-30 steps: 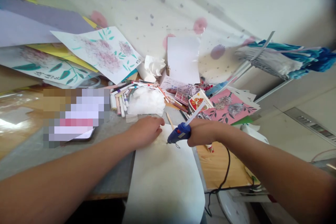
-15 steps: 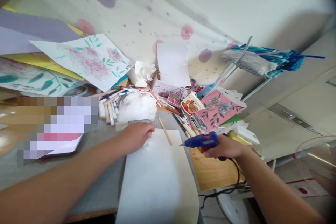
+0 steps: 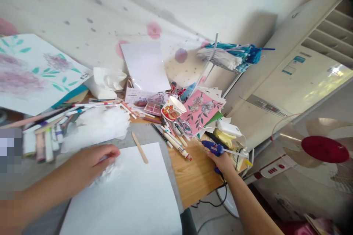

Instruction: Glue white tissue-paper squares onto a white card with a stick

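My left hand (image 3: 100, 159) rests over the upper left of a white paper sheet (image 3: 138, 194), its fingers curled in a pinch on a piece of crumpled white tissue (image 3: 109, 173) that they partly hide. Over the wooden part of the table, my right hand (image 3: 224, 163) is wrapped round the handle of a blue glue gun (image 3: 212, 147), whose nozzle points left. A black cord hangs below it. Near the sheet's top edge lies a flat wooden stick (image 3: 139, 148).
Behind the sheet are a pile of white tissue (image 3: 102, 123) and several markers (image 3: 48, 143). A paper cup (image 3: 173, 108), a pink floral card (image 3: 200, 110) and a white power adapter (image 3: 228, 127) crowd the back right. A fan (image 3: 325, 149) stands at the right.
The view has turned right, so the fan shows more and the phone has left view. My right hand has carried the glue gun away from the sheet, towards the adapter. My left hand stays at the tissue.
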{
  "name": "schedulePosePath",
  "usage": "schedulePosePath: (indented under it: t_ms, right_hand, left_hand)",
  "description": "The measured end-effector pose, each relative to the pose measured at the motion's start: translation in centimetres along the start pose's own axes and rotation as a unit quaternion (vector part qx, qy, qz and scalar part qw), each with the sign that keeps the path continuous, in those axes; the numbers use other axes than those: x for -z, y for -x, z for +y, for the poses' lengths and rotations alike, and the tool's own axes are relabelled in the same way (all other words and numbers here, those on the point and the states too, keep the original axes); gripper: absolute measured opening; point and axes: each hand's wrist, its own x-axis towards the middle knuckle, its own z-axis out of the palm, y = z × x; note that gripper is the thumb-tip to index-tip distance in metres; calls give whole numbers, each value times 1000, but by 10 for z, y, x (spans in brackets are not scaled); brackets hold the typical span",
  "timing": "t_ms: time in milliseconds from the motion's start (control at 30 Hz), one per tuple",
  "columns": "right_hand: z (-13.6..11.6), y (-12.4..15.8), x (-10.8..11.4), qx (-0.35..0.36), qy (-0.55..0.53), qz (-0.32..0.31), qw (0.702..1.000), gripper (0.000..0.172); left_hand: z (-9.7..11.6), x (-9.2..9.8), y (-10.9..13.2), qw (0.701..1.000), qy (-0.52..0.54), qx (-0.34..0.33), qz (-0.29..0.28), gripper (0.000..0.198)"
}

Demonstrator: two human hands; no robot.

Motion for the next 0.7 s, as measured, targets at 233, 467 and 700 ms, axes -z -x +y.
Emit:
schedulePosePath:
  t_ms: [233, 467, 700]
  right_hand:
    - [12, 31, 12, 66, 46, 91, 993, 32]
    - [-39, 102, -18, 340, -22, 31, 940, 8]
    - [-184, 71, -100, 445, 167, -302, 826, 31]
  left_hand:
    - [5, 4, 4, 999, 17, 2, 38, 28]
    - [6, 5, 6, 1000, 17, 8, 22, 31]
    - [5, 16, 8, 997, -25, 41, 58, 28]
